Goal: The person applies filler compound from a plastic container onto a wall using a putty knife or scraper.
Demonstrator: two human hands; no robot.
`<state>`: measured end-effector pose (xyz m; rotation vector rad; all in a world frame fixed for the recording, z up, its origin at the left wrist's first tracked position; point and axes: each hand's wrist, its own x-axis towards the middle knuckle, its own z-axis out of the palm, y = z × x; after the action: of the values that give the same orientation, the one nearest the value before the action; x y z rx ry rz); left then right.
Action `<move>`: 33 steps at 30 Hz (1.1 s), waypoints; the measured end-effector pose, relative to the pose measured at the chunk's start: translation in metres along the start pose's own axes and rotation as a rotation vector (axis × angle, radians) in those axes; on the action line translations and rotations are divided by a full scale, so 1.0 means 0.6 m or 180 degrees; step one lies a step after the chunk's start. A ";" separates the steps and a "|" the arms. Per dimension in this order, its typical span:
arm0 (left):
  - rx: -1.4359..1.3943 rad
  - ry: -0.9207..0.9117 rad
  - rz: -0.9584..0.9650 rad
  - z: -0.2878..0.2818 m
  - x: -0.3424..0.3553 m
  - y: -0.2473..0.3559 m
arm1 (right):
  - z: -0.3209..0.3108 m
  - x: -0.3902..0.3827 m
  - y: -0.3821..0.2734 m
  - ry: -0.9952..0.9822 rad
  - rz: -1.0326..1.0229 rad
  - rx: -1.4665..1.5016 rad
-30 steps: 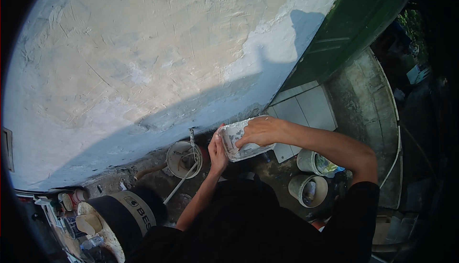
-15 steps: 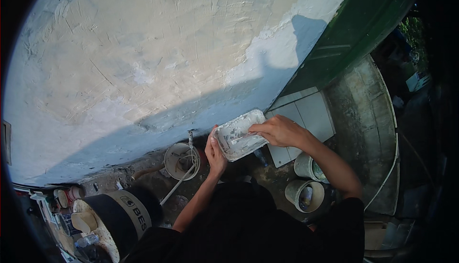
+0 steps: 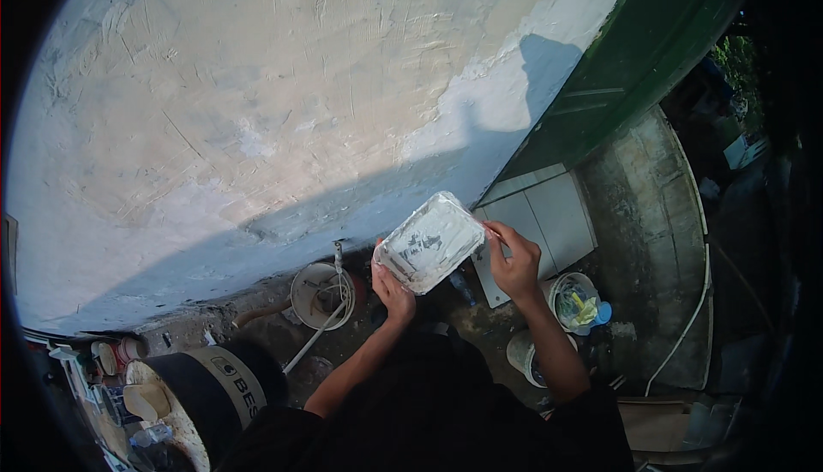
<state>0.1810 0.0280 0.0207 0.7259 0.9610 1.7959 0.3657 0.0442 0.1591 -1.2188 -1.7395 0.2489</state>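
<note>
A shallow rectangular plastic tray (image 3: 433, 236), smeared inside with white paste and grey bare patches, is held up in front of me, tilted. My left hand (image 3: 394, 294) grips its lower left corner from below, thumb along the side. At the tray's right corner, the fingers of my right hand (image 3: 514, 262) are pinched together against the rim. Whatever they pinch there is too small and hidden to make out. Behind the tray rises a wall (image 3: 283, 86) coated with rough cream and white plaster.
Below stand a white bucket (image 3: 302, 309) with a hose, a pail (image 3: 561, 288) holding yellow and blue items, and another pail (image 3: 519, 356). A large dark drum (image 3: 219, 386) is at lower left. White tiles (image 3: 549, 215) lean near the green door (image 3: 600, 95).
My right hand has moved from inside the tray out to its right corner, its forearm drawn in closer. The tray has turned, its far end swinging up and left.
</note>
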 end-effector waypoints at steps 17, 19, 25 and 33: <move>0.0129 -0.0019 0.0007 0.009 -0.003 0.008 | 0.047 -0.047 -0.024 -0.0061 0.1300 0.0647; 0.0125 -0.0072 0.0035 0.003 -0.002 0.006 | 0.031 -0.021 -0.036 -0.0439 0.0871 0.0544; 0.0317 -0.0252 0.0053 -0.005 -0.002 0.006 | -0.017 0.065 -0.037 -0.1671 -0.0157 -0.0068; 0.0290 -0.0435 0.0005 0.001 -0.001 0.018 | 0.020 0.126 -0.065 -0.3581 -0.0782 -0.1410</move>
<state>0.1768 0.0249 0.0301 0.8947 0.9555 1.6891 0.3293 0.0911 0.2215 -1.2270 -3.0200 0.4737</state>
